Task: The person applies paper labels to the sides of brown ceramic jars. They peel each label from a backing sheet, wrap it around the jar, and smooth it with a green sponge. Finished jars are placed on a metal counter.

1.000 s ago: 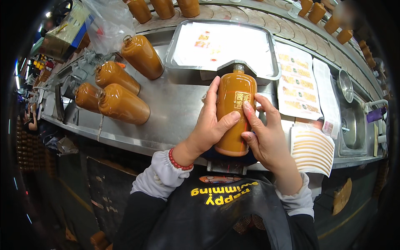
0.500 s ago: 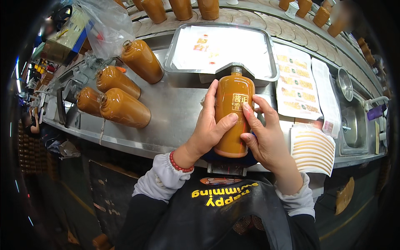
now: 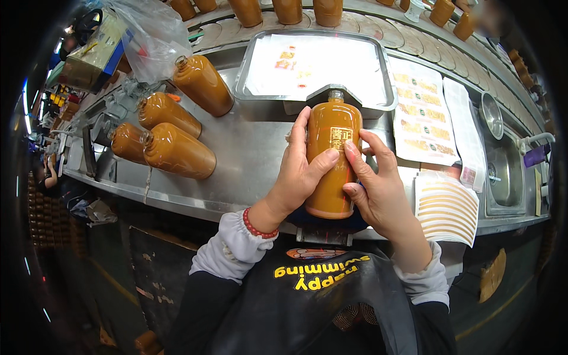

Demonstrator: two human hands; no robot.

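A glossy caramel-brown bottle point(image 3: 322, 192) with a clear-looking neck and gold print on its front lies before me, its neck in the notch of a metal holder point(image 3: 331, 90). Thin red light lines cross its front. My left hand point(image 3: 299, 171), with a red bead bracelet at the wrist, wraps the bottle's left side, thumb on the front. From the right, my right hand point(image 3: 381, 192) grips it, with a fingertip pressed beside the gold print and the thumb lower down. Part of a dark blue pad shows under the bottle's base.
Several similar bottles point(image 3: 204, 89) stand on the steel bench to the left. Beyond the holder is a metal tray point(image 3: 393, 100) with white paper and small labels. Label sheets point(image 3: 447, 204) and a sink point(image 3: 509, 204) are at the right. More bottles line a conveyor point(image 3: 349, 29) at the back.
Bottles on the back conveyor's middle stretch have moved right. Both hands keep their hold; the bottle and fingers have shifted only slightly.
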